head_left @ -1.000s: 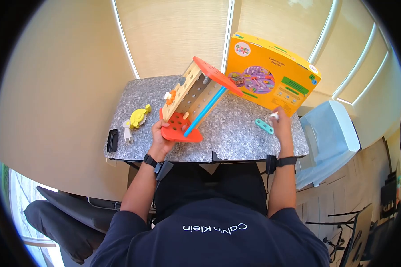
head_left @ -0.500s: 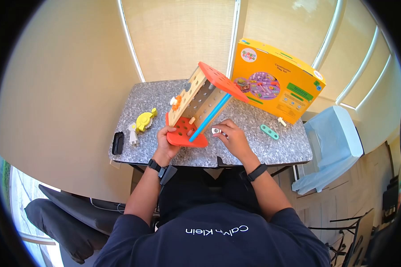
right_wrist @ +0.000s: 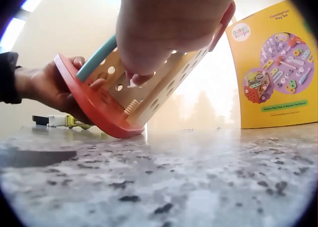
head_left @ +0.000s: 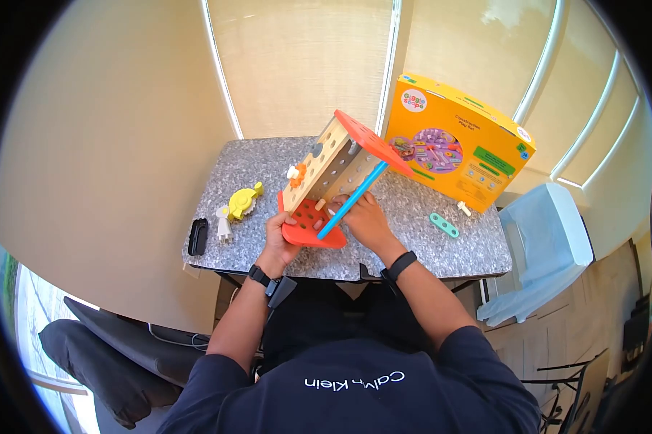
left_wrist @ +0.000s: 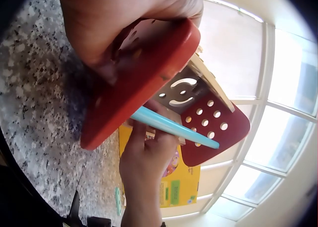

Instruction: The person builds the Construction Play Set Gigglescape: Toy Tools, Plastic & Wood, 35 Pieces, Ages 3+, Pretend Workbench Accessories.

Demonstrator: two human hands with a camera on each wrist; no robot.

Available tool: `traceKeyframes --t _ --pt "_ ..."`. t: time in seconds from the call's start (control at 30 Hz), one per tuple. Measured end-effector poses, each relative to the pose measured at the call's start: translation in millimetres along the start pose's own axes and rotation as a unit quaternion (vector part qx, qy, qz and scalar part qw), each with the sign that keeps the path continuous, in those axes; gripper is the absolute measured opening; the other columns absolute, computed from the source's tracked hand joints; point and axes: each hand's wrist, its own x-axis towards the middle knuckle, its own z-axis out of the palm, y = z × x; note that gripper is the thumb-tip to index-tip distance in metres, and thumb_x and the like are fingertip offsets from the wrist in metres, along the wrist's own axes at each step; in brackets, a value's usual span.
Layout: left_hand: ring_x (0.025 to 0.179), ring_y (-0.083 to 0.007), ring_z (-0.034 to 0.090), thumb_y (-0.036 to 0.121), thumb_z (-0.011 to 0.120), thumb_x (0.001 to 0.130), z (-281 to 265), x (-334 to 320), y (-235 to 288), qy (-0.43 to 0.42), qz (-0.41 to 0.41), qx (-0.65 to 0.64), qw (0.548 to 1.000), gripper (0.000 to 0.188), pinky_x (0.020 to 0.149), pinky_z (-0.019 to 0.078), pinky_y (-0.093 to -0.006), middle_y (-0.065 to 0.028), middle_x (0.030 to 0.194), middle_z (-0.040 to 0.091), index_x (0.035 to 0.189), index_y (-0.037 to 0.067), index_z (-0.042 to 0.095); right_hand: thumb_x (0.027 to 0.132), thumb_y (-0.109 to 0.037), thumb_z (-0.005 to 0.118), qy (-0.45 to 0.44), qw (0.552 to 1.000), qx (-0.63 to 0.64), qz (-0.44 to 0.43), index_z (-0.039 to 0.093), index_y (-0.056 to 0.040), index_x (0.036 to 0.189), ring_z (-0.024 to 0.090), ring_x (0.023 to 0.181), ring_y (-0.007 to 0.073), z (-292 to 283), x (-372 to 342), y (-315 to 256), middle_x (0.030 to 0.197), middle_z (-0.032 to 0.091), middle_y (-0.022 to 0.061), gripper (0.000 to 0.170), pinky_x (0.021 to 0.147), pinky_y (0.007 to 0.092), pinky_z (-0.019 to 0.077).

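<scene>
A wooden toolbox frame with red end panels and a blue rod is held tilted over the table. The left hand grips its lower red panel. Behind the rod, the right hand reaches inside the frame, fingers partly hidden. In the right wrist view a small white piece shows at the fingertips of the right hand. An orange piece with a white knob sits on the side panel. A wooden screw stands near the lower panel.
On the granite-patterned table lie a yellow piece, a grey-white piece and a black tray at left. A teal strip, a white screw and a yellow box are at right.
The right hand has moved left from beside the teal strip to the frame, carrying a white piece, and now reaches behind the blue rod. The left hand keeps its grip.
</scene>
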Motion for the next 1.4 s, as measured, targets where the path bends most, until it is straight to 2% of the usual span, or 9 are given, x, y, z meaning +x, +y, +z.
traceKeyframes --t 0.2,0.33,0.4,0.73,0.83,1.0,1.2,1.33,1.4 --pt "0.125 -0.0402 0.056 0.01 0.053 0.075 3.6 -0.6 -3.7 0.008 0.028 0.025 0.999 0.073 0.108 0.0504 -0.0526 -0.0218 0.143 0.053 0.146 -0.003 0.042 0.09 -0.017 0.062 -0.039 0.997 0.026 0.069 0.07 -0.0134 0.112 0.059 0.116 0.0245 13.9 21.5 1.5 0.114 0.069 0.002 0.023 0.105 0.0438 0.0438" --pt "0.128 -0.0402 0.055 0.009 0.052 0.075 1.6 3.4 -3.1 0.007 0.018 0.018 1.0 0.073 0.108 0.0507 -0.0525 -0.021 0.144 0.053 0.146 -0.003 0.042 0.088 -0.018 0.062 0.029 0.999 0.019 0.007 0.069 -0.0109 0.108 0.06 0.105 0.025 23.3 34.1 1.1 0.101 0.068 0.0051 0.023 0.101 0.0407 0.0436" --pt "0.128 -0.0403 0.054 0.009 0.052 0.074 -4.2 1.5 -6.6 0.003 0.014 0.012 1.0 0.073 0.108 0.0508 -0.0526 -0.0208 0.144 0.053 0.146 -0.003 0.042 0.086 -0.017 0.064 -0.037 0.998 0.027 0.035 0.069 -0.0127 0.105 0.06 0.106 0.0245 28.7 36.9 1.6 0.097 0.069 0.0034 0.02 0.098 0.0413 0.0433" --pt "0.129 -0.0387 0.054 0.008 0.051 0.073 -1.0 0.3 -7.7 0.011 0.026 0.004 1.0 0.073 0.107 0.0516 -0.0532 -0.0199 0.142 0.054 0.145 -0.003 0.043 0.084 -0.017 0.066 -0.041 0.997 0.046 0.052 0.07 -0.0135 0.101 0.062 0.103 0.0237 29.4 39.4 7.4 0.096 0.073 0.0032 0.018 0.097 0.0406 0.0422" --pt "0.129 -0.0368 0.055 0.007 0.051 0.073 -1.6 -1.1 -9.8 0.01 0.031 -0.001 0.999 0.072 0.107 0.0517 -0.0532 -0.019 0.141 0.055 0.144 -0.003 0.045 0.086 -0.024 0.069 -0.1 0.991 0.029 0.084 0.074 -0.0155 0.1 0.06 0.108 0.0243 37.5 40.0 9.6 0.1 0.07 0.0008 0.017 0.103 0.0442 0.0402" --pt "0.13 -0.0365 0.054 0.007 0.05 0.074 -2.0 -1.2 -11.4 0.012 0.029 -0.006 0.999 0.072 0.108 0.0512 -0.0529 -0.0183 0.143 0.054 0.145 -0.003 0.045 0.088 -0.018 0.066 -0.068 0.994 -0.012 0.089 0.075 -0.0089 0.092 0.06 0.105 0.028 31.1 44.9 1.8 0.098 0.067 0.0095 0.014 0.097 0.0416 0.0429" --pt "0.132 -0.0351 0.052 0.006 0.05 0.075 4.3 -2.1 -10.9 0.009 0.033 0.004 0.999 0.071 0.108 0.0506 -0.0516 -0.0168 0.144 0.054 0.145 -0.002 0.045 0.089 -0.019 0.066 0.002 0.994 -0.016 0.113 0.069 -0.0088 0.098 0.062 0.1 0.0275 46.5 44.3 1.8 0.098 0.067 0.01 0.014 0.094 0.0426 0.0428" --pt "0.131 -0.0363 0.052 0.007 0.05 0.075 5.4 1.3 -10.3 0.006 0.035 0.018 0.999 0.072 0.108 0.0506 -0.052 -0.018 0.144 0.053 0.145 -0.002 0.044 0.086 -0.021 0.067 -0.057 0.993 0.057 0.08 0.066 -0.01 0.1 0.062 0.099 0.0272 26.4 40.3 4.0 0.098 0.067 0.0092 0.018 0.094 0.043 0.0422" --pt "0.13 -0.0377 0.053 0.009 0.051 0.075 4.1 -0.2 -12.8 -0.001 0.036 0.023 0.999 0.073 0.109 0.0504 -0.0525 -0.0194 0.145 0.052 0.146 -0.003 0.042 0.087 -0.021 0.067 -0.072 0.994 0.055 0.067 0.069 -0.0134 0.104 0.062 0.103 0.0266 32.6 37.8 9.6 0.096 0.067 0.0064 0.018 0.1 0.0488 0.0412"
